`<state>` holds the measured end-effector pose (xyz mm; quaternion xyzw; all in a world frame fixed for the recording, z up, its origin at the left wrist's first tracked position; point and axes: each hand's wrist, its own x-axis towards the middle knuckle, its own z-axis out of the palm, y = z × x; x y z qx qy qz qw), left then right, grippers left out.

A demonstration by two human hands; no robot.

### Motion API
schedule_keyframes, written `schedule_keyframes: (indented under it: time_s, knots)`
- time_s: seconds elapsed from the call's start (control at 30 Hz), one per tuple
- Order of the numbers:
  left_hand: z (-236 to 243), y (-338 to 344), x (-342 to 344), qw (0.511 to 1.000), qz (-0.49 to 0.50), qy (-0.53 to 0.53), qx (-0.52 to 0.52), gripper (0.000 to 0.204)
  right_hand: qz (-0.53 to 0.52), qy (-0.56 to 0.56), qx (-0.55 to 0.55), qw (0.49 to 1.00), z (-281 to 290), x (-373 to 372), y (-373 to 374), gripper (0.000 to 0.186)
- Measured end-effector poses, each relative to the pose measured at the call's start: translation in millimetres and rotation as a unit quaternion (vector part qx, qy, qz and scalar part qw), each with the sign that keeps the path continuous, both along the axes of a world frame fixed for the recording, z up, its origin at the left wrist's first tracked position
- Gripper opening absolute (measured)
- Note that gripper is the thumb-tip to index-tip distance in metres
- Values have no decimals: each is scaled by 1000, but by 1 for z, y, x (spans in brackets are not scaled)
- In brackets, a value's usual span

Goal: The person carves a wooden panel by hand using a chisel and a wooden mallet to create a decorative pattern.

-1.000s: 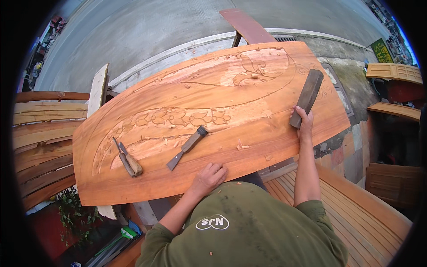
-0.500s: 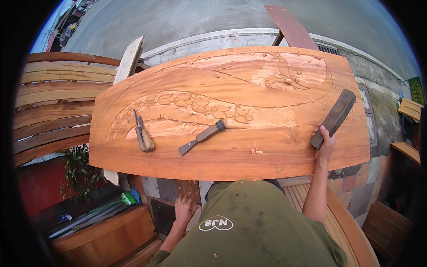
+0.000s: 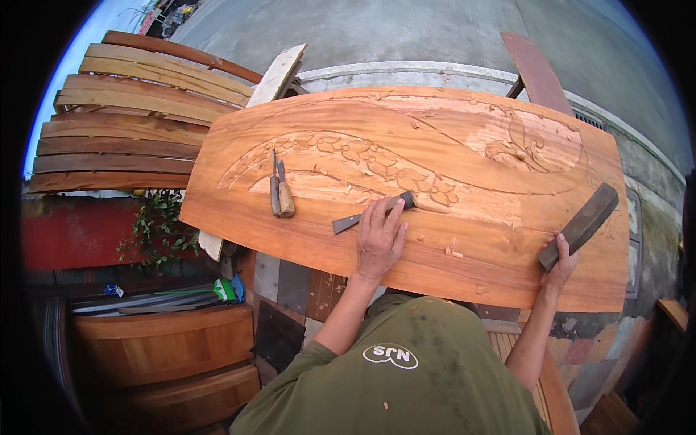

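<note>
A broad wooden panel (image 3: 326,239) with carved leaves and scrolls lies before me, sprinkled with shavings. My left hand (image 3: 378,246) is over a wide flat chisel (image 3: 347,222) on the panel, its fingers bent across the handle. The chisel's blade sticks out to the left and the dark end of its handle to the right; the fingers hide its middle. At the panel's right side, my right hand (image 3: 560,265) grips the near end of a dark wooden block (image 3: 586,219). Two narrower wooden-handled carving chisels (image 3: 281,197) lie side by side further left, untouched.
Stacked wooden slats (image 3: 138,145) stand at the far left. A pale board (image 3: 279,75) and a reddish-brown plank (image 3: 536,72) stick out beyond the panel's far edge. Lower left are a leafy plant (image 3: 163,228) and wooden drawer-like boards (image 3: 163,344).
My left hand has come up from beside my body onto the wide chisel. The view has shifted, so the panel appears further right. My right hand still holds the block.
</note>
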<state>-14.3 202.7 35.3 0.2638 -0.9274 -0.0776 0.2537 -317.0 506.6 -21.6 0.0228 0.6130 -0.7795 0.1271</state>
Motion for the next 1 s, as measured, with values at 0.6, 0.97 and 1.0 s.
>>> schedule_keyframes:
  time_s: [0.6,0.97,1.0]
  knots:
    - [-45,-38,-28,991,77,-92,64,48,5,-11,10,1000,15,4,-4,35]
    - [-16,-113,-212,874,-13,178,452,43,-6,-28,25,999,12,1,2,55]
    - [-16,-121,-234,816,-50,218,533,42,5,-42,22,999,19,0,-2,63]
